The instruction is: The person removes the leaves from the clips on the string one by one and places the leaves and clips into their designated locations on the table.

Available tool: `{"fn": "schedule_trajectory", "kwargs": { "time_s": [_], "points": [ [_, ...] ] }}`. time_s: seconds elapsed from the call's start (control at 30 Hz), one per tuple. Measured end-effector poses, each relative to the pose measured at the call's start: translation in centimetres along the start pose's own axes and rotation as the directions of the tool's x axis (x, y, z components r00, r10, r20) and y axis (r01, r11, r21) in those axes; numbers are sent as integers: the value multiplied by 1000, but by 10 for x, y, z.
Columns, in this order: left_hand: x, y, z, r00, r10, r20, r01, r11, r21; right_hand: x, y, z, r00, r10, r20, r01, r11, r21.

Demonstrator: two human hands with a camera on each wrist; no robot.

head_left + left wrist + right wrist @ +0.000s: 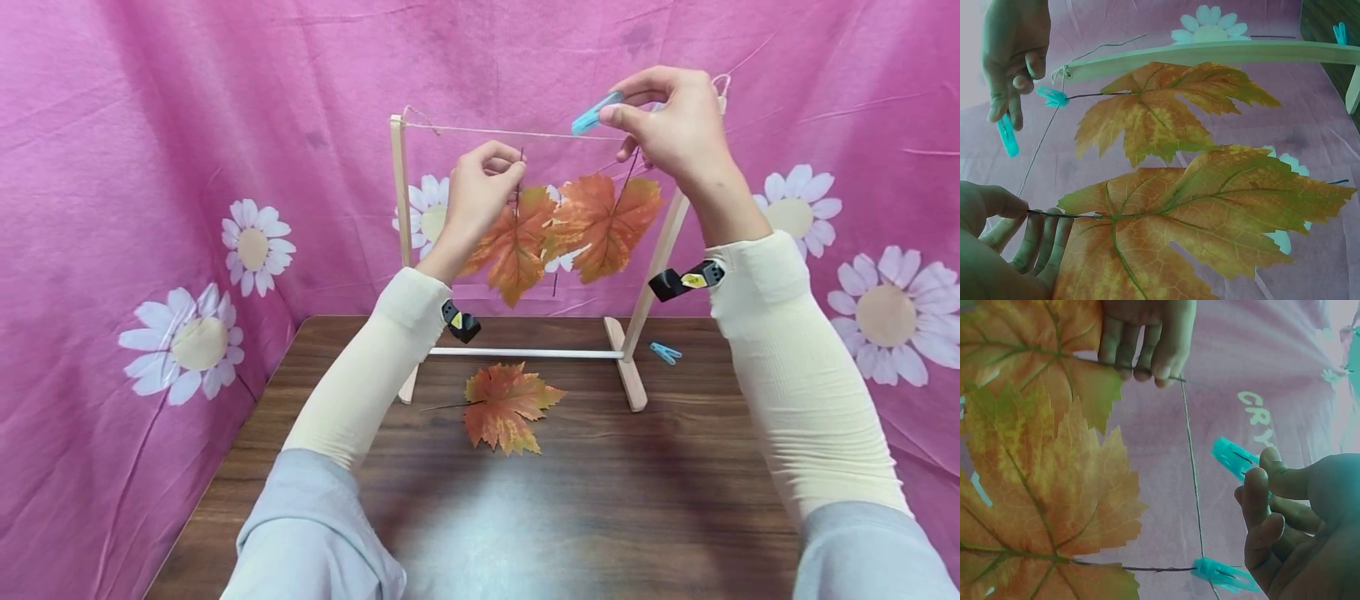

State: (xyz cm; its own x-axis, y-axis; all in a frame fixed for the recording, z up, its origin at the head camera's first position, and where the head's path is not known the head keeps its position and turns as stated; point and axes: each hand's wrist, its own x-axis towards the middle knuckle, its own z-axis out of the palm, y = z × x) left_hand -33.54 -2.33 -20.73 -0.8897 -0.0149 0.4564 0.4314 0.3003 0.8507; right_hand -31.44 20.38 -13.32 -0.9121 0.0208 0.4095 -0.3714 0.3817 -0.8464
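Observation:
My left hand [483,187] pinches the dark stem of an orange leaf [516,246], holding the stem's tip against the string [1192,462]. Between thumb and fingers of my right hand [675,125] is a blue clothespin [596,114], raised just above the string. A second leaf [603,225] hangs on the right from another blue clothespin [1219,573], which clamps its stem to the string; my right hand partly covers that clothespin in the head view. In the left wrist view both leaves overlap slightly.
A wooden frame [401,192] with a white lower bar [525,353] carries the string. On the brown table [600,500] lie a third leaf [506,408], in front of the frame, and a blue clothespin [665,353], right of it. Behind hangs a pink flowered cloth [187,125].

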Motion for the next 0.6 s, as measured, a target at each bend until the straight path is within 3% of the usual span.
{"fn": "schedule_trajectory", "kwargs": {
  "time_s": [0.3,0.6],
  "points": [
    [-7,-7,-16,1000,-16,21,18,996,-92,-11,7,-6,1000,-17,14,18,999,-29],
    [-14,-17,-36,1000,17,6,-16,997,-81,-23,20,-14,999,-36,-3,36,999,-30]
  ]
}}
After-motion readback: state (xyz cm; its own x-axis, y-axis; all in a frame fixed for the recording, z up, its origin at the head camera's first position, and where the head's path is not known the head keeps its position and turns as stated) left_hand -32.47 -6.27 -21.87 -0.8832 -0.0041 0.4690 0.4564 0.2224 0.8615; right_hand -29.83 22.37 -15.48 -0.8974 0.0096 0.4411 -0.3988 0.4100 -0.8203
